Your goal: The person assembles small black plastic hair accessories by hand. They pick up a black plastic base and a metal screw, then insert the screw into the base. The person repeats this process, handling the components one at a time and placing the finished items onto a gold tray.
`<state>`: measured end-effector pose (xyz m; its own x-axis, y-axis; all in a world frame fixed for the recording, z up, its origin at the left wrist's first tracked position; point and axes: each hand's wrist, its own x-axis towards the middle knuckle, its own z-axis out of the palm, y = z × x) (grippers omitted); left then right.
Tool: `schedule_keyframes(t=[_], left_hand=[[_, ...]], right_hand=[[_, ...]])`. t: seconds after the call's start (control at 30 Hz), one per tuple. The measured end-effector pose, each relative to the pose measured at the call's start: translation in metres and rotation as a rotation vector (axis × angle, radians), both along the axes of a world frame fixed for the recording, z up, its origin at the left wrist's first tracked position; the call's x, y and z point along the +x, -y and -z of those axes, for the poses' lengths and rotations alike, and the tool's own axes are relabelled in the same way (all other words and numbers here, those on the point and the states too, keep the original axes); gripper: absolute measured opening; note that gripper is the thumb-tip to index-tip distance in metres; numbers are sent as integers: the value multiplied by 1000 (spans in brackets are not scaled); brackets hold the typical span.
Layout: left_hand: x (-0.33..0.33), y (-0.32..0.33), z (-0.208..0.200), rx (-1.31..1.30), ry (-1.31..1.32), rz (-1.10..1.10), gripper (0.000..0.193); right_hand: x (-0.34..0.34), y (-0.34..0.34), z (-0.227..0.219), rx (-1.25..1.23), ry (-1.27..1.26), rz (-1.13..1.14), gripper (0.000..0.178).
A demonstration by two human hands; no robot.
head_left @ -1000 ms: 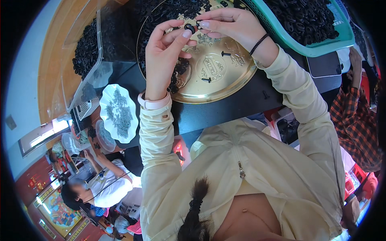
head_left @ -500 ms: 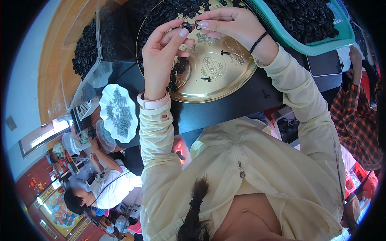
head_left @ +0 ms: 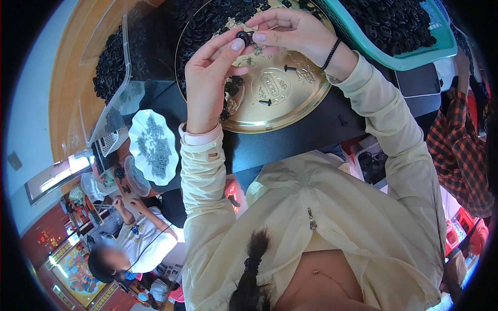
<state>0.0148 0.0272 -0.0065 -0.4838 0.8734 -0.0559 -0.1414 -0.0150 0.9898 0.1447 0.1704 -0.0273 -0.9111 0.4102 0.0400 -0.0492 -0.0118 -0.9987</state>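
Head view: black ring-shaped part (head_left: 243,36) held over the far half of the gold tray (head_left: 290,118).
Left hand (head_left: 205,83): thumb and fingers pinching the ring-shaped part.
Right hand (head_left: 293,32): fingertips gripping a small black piece (head_left: 251,36), up against the ring-shaped part.
On the tray: two black pegs (head_left: 289,68), and dark parts (head_left: 202,41) heaped toward its far left.
Left of the tray: white scalloped dish (head_left: 167,132) holding small clear-grey pieces.
Far right of the tray: green basket (head_left: 410,64) full of black parts.
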Motion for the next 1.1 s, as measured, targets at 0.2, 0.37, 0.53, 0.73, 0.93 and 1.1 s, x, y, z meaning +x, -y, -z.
schedule_keyframes(t=[0.2,0.37,0.53,0.73,0.93,1.1], left_hand=[[1,5,1,67,131,60,24],[0,6,1,97,128,68,22],[3,6,-6,81,96,36,22],[4,5,-13,102,50,69,22],[10,-4,-14,110,109,23,25],[-2,-4,-19,121,42,-1,28]], right_hand=[[-1,7,-1,-274,-134,-266,42],[-3,7,8,-191,-139,-206,45],[-3,12,7,-167,-167,-179,43],[-4,15,-1,-122,-211,-180,41],[-1,14,-8,-57,-220,-14,31],[-3,7,-35,271,-334,61,50]])
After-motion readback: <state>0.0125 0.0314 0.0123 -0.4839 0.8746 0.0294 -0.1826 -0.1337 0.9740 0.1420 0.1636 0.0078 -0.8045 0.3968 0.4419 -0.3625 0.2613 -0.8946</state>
